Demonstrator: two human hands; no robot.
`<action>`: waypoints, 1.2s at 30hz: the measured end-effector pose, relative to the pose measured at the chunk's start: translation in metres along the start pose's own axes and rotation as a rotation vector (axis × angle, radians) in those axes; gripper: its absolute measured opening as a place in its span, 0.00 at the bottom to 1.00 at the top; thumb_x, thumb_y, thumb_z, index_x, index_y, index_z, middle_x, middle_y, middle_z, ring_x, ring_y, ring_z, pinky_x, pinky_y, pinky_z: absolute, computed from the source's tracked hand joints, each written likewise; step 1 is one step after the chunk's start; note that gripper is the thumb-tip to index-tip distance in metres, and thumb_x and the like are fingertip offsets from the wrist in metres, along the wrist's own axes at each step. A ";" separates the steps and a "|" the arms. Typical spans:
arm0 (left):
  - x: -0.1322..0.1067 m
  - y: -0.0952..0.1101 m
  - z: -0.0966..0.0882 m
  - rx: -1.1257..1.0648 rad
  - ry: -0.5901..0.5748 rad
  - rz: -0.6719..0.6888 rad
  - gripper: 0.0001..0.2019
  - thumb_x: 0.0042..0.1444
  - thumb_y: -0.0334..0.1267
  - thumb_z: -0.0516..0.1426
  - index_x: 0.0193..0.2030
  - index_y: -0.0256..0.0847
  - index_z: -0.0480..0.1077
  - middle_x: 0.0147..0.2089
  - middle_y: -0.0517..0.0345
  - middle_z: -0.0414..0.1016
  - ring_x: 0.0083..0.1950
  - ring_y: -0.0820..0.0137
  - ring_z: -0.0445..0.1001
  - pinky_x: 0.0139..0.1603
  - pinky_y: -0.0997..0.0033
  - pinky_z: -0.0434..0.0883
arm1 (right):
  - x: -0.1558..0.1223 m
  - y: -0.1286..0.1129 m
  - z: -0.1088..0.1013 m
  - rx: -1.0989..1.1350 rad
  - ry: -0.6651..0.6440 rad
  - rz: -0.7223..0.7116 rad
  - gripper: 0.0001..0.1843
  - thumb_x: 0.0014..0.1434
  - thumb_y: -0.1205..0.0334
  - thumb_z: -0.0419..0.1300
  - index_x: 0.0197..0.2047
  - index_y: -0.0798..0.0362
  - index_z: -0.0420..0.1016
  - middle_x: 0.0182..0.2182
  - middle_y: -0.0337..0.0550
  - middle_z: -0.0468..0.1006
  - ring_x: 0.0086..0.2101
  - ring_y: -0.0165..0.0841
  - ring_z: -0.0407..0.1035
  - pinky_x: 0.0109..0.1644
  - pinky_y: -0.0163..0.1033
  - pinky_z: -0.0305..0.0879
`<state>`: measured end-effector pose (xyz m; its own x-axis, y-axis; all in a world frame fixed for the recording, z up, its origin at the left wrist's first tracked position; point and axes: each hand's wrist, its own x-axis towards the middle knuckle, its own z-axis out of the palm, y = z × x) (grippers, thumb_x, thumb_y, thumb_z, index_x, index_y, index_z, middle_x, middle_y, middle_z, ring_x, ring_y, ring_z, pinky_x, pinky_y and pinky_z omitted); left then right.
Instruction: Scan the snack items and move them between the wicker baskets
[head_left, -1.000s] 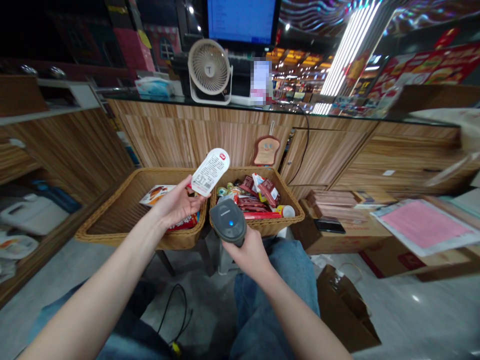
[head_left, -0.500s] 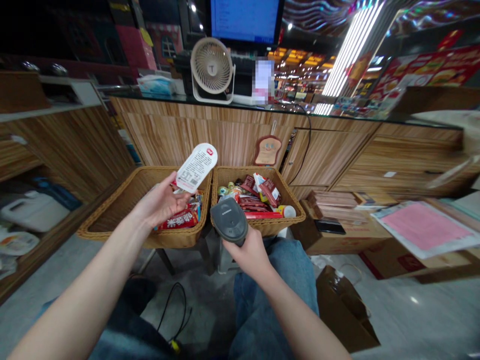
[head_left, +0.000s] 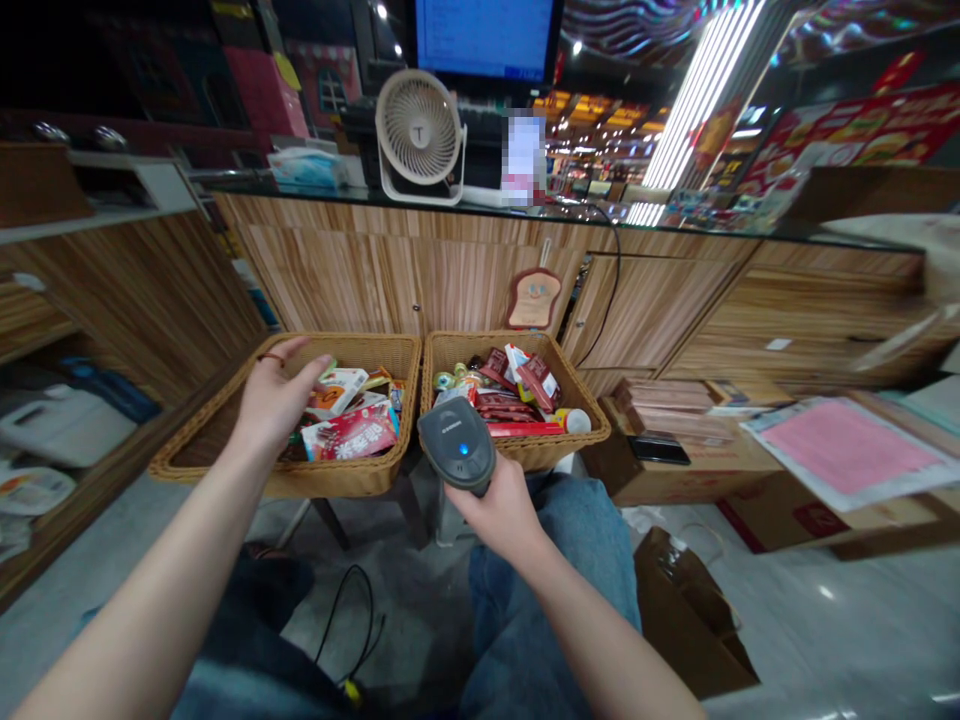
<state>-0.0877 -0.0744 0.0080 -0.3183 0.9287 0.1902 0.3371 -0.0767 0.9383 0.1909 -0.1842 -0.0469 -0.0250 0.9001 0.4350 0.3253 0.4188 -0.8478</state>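
My left hand (head_left: 274, 395) hovers over the left wicker basket (head_left: 202, 460), fingers spread and nothing seen in its grasp. Beside its fingertips, a white-and-orange box (head_left: 341, 390) and a red-and-pink packet (head_left: 356, 433) lie among other snack packets in that basket. My right hand (head_left: 499, 510) is wrapped around the handle of a dark grey barcode scanner (head_left: 456, 440), with a blue light lit on its top. Its head is at the near left corner of the right wicker basket (head_left: 592, 432), which holds brown packets (head_left: 506, 407), small round items and a red tube with a white cap (head_left: 576, 421).
Behind the baskets stands a wood-grain counter (head_left: 337, 270) with a fan (head_left: 420, 130) and a monitor (head_left: 487, 35). Cardboard boxes (head_left: 697, 480) with a phone (head_left: 658, 450) are at right. A brown paper bag (head_left: 690, 610) and a black cable (head_left: 360, 620) are on the floor.
My left hand has let go of the white rounded package and moved left over the left basket. A blue light now shows on the scanner; my right hand has barely moved.
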 end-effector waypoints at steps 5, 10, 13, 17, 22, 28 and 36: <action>-0.002 0.011 0.056 0.073 -0.249 0.207 0.36 0.53 0.53 0.67 0.67 0.43 0.69 0.36 0.57 0.77 0.33 0.67 0.76 0.35 0.69 0.71 | 0.000 -0.002 -0.003 0.010 0.011 0.009 0.05 0.54 0.59 0.64 0.35 0.50 0.77 0.32 0.45 0.86 0.33 0.43 0.81 0.39 0.40 0.76; 0.012 0.021 0.125 0.306 -0.429 0.509 0.40 0.53 0.54 0.66 0.70 0.41 0.64 0.64 0.42 0.73 0.60 0.54 0.75 0.59 0.56 0.71 | 0.000 -0.004 -0.005 0.036 0.021 0.000 0.05 0.53 0.59 0.64 0.34 0.50 0.76 0.31 0.44 0.85 0.31 0.41 0.80 0.37 0.39 0.75; 0.017 0.033 0.165 0.484 -0.529 0.643 0.47 0.52 0.54 0.67 0.75 0.41 0.58 0.73 0.38 0.64 0.73 0.46 0.61 0.70 0.46 0.61 | 0.000 -0.005 -0.007 0.049 0.029 -0.005 0.05 0.53 0.60 0.64 0.34 0.50 0.76 0.29 0.42 0.84 0.29 0.39 0.79 0.36 0.38 0.74; 0.017 0.046 0.210 0.635 -0.588 0.649 0.56 0.48 0.56 0.71 0.78 0.40 0.51 0.76 0.33 0.58 0.76 0.40 0.53 0.70 0.39 0.55 | 0.000 -0.004 -0.007 0.047 0.036 -0.004 0.04 0.54 0.60 0.64 0.33 0.49 0.75 0.28 0.41 0.84 0.28 0.38 0.77 0.35 0.37 0.74; 0.019 0.047 0.243 0.659 -0.609 0.661 0.60 0.45 0.53 0.73 0.79 0.38 0.48 0.75 0.31 0.60 0.74 0.39 0.54 0.69 0.41 0.54 | 0.000 -0.003 -0.008 0.057 0.043 -0.001 0.04 0.53 0.59 0.64 0.32 0.49 0.74 0.28 0.41 0.84 0.28 0.38 0.77 0.35 0.38 0.75; 0.017 0.046 0.249 0.652 -0.608 0.660 0.52 0.47 0.52 0.72 0.75 0.35 0.59 0.70 0.33 0.68 0.71 0.42 0.60 0.67 0.45 0.54 | -0.001 -0.001 -0.008 0.066 0.045 -0.009 0.05 0.53 0.60 0.64 0.32 0.50 0.74 0.29 0.42 0.84 0.29 0.38 0.77 0.35 0.38 0.74; 0.015 0.050 0.221 0.622 -0.561 0.707 0.50 0.48 0.54 0.71 0.75 0.40 0.60 0.69 0.39 0.70 0.68 0.45 0.61 0.67 0.47 0.52 | 0.001 -0.004 -0.009 0.071 0.043 -0.018 0.04 0.53 0.60 0.64 0.32 0.49 0.73 0.29 0.42 0.84 0.29 0.39 0.78 0.36 0.38 0.74</action>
<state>0.1205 0.0157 -0.0066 0.5183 0.7921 0.3223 0.7231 -0.6072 0.3294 0.1983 -0.1860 -0.0405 0.0110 0.8867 0.4622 0.2571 0.4441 -0.8583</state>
